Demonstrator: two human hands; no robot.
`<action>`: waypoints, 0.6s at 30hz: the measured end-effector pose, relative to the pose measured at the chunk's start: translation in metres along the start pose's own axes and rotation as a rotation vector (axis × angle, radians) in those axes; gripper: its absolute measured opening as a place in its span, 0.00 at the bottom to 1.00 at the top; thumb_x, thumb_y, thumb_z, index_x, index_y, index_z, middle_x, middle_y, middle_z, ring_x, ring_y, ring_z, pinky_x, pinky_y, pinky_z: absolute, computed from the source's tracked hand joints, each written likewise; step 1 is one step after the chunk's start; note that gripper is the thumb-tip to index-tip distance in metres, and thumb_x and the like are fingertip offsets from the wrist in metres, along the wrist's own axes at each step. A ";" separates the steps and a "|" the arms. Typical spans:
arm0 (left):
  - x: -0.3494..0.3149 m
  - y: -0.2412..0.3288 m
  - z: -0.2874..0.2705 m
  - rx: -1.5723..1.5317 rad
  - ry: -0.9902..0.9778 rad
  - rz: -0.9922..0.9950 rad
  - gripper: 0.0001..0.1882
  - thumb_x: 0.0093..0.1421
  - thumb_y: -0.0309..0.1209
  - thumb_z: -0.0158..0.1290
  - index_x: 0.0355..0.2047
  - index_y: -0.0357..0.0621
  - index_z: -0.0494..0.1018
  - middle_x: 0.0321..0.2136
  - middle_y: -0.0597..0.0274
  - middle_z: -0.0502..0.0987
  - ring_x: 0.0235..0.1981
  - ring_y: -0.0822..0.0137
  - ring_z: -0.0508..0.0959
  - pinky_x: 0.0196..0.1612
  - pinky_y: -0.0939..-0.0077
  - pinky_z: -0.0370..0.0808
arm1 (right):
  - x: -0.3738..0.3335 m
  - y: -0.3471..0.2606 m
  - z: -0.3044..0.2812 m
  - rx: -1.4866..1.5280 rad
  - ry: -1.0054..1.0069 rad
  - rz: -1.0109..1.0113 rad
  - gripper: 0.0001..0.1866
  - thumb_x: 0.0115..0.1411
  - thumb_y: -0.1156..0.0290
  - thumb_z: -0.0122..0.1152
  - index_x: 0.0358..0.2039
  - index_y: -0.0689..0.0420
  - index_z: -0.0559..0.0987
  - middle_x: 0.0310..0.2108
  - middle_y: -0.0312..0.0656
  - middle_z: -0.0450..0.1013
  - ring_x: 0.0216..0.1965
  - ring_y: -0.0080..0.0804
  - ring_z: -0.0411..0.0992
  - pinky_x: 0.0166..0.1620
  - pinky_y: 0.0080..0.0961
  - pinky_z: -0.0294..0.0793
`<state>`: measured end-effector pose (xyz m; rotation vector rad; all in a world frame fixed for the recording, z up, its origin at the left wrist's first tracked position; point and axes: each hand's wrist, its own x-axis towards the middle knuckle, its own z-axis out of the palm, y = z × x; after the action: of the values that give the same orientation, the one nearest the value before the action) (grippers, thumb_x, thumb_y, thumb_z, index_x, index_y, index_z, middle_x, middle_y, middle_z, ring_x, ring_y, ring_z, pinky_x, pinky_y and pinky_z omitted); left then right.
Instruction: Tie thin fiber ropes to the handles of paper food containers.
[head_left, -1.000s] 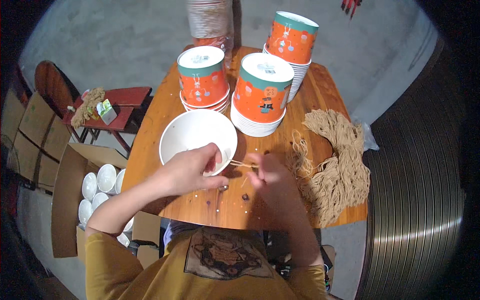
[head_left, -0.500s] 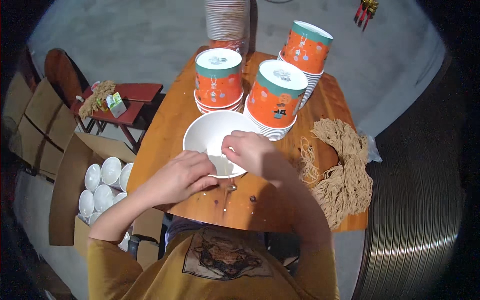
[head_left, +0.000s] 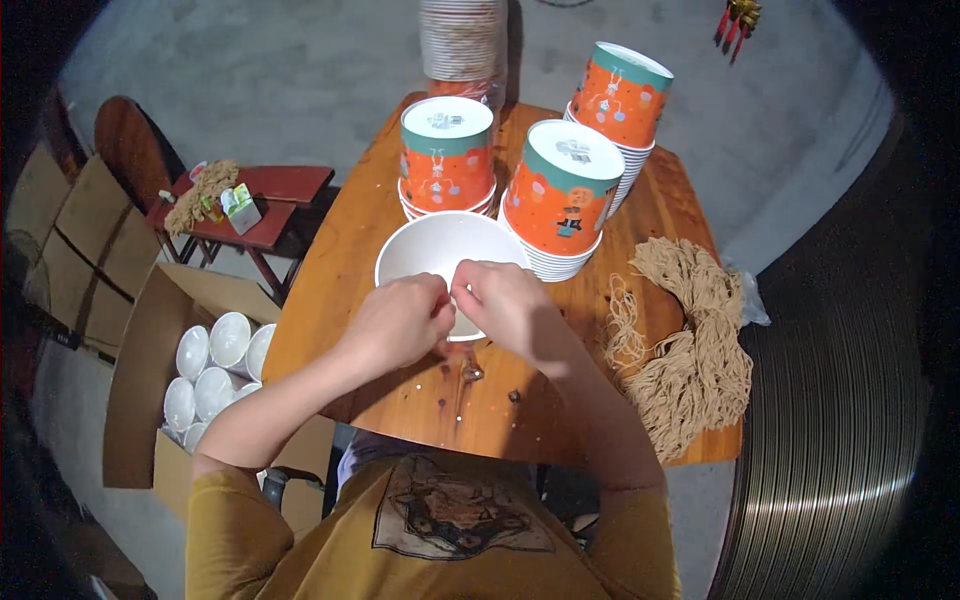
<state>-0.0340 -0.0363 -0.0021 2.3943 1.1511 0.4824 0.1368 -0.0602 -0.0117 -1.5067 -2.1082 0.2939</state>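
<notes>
White tub [head_left: 435, 245] under two closely pinched hands [head_left: 398, 318].

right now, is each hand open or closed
Left hand: curled closed over the round white bowl, any held item hidden.
Right hand: pinched closed there too, any held item hidden.

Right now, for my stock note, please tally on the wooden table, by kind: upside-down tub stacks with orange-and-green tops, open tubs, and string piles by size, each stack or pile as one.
Upside-down tub stacks: 3
Open tub, white inside: 1
Large tan string pile: 1
Small loose string pile: 1
Total: 6
</notes>
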 end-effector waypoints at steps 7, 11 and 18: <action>0.008 -0.004 0.002 0.076 -0.094 0.031 0.10 0.51 0.35 0.49 0.23 0.39 0.71 0.23 0.48 0.76 0.34 0.52 0.74 0.49 0.61 0.62 | 0.014 0.000 0.012 -0.203 0.050 0.169 0.07 0.56 0.73 0.50 0.27 0.63 0.74 0.25 0.55 0.74 0.28 0.52 0.74 0.33 0.44 0.73; 0.003 -0.008 -0.013 0.007 -0.182 0.078 0.10 0.52 0.33 0.48 0.24 0.38 0.68 0.23 0.52 0.72 0.35 0.53 0.72 0.45 0.61 0.65 | 0.027 -0.003 0.010 -0.228 -0.066 0.238 0.09 0.54 0.71 0.54 0.31 0.64 0.76 0.29 0.57 0.76 0.34 0.52 0.77 0.38 0.43 0.76; -0.020 -0.011 -0.011 -0.101 0.085 0.449 0.12 0.49 0.23 0.54 0.35 0.38 0.65 0.31 0.52 0.65 0.36 0.51 0.70 0.38 0.61 0.71 | 0.025 -0.004 0.010 -0.236 -0.102 0.240 0.09 0.54 0.70 0.55 0.31 0.63 0.76 0.29 0.56 0.76 0.34 0.51 0.77 0.38 0.42 0.77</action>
<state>-0.0581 -0.0438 -0.0006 2.5603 0.5944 0.7699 0.1221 -0.0371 -0.0110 -1.9262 -2.0991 0.2169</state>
